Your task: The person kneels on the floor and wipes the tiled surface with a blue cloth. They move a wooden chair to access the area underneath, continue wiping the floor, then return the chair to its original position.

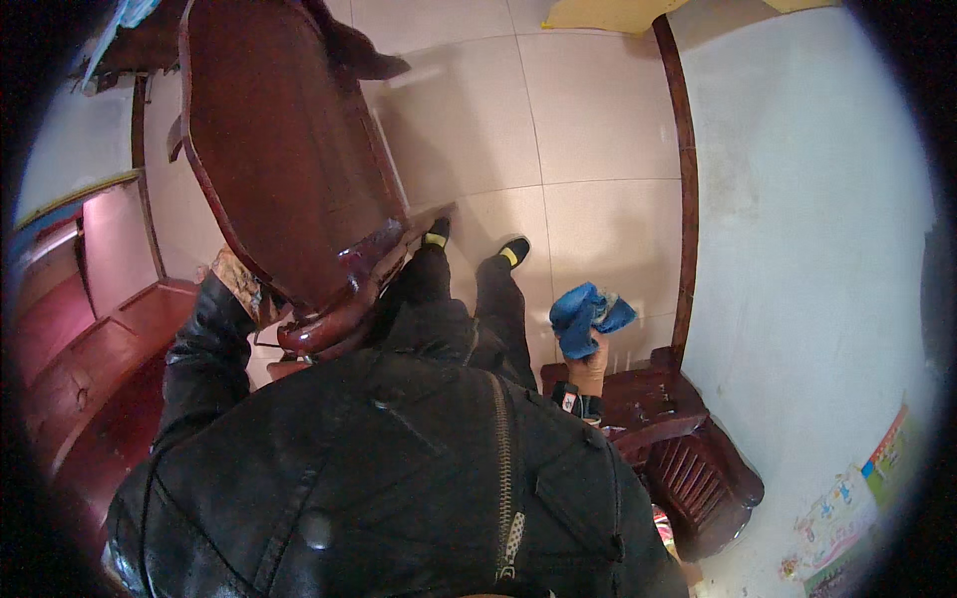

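My right hand [591, 359] grips a crumpled blue cloth [579, 318] with a paler patch, held above the tiled floor. On the left is a large piece of dark red lacquered wooden furniture [269, 149], with a broad flat panel and curved, glossy parts at its near end. My left hand [243, 284] is at the outer edge of that panel, near its close corner. A mottled brown covering or cuff shows there below the black sleeve. The panel's edge and the blur hide the fingers, so their grip is unclear.
A carved dark wooden seat [658, 404] with a slatted side stands close on my right, against the pale wall [792, 224]. Long red wooden furniture [112, 351] lies at far left. A curved furniture foot [374, 67] juts over the floor tiles [605, 105].
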The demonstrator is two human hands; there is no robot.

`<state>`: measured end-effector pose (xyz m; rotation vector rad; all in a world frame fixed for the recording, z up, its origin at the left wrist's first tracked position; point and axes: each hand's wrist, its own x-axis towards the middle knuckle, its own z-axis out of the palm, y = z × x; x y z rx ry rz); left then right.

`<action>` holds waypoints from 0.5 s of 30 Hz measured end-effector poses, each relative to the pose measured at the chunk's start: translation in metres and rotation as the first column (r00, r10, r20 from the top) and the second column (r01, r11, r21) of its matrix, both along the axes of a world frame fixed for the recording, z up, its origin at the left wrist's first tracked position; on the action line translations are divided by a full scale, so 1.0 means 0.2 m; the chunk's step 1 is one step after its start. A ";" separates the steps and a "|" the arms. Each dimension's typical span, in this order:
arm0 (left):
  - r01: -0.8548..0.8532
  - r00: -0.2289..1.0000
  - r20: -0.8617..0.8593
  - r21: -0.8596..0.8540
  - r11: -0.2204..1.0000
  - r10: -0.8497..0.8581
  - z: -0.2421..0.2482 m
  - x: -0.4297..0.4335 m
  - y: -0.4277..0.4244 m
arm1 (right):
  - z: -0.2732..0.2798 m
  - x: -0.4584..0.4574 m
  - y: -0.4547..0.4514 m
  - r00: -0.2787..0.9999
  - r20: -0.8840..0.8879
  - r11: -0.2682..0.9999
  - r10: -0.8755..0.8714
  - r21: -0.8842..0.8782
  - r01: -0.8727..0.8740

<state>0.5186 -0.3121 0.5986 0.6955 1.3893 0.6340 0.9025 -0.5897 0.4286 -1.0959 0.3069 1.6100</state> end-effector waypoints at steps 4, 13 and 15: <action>0.015 1.000 0.002 0.010 1.000 -0.015 0.00 0.01 -0.01 | 0.00 -0.05 -0.06 0.996 -0.042 0.997 -0.073 -0.032 0.072; 0.059 0.998 0.016 0.018 0.998 -0.059 0.06 0.14 0.01 | 0.06 -0.17 -0.21 0.995 -0.097 0.998 -0.031 0.052 0.036; 0.075 0.997 0.018 0.028 0.997 -0.075 0.08 0.18 0.00 | 0.11 -0.20 -0.23 0.986 -0.114 0.986 -0.125 0.096 0.136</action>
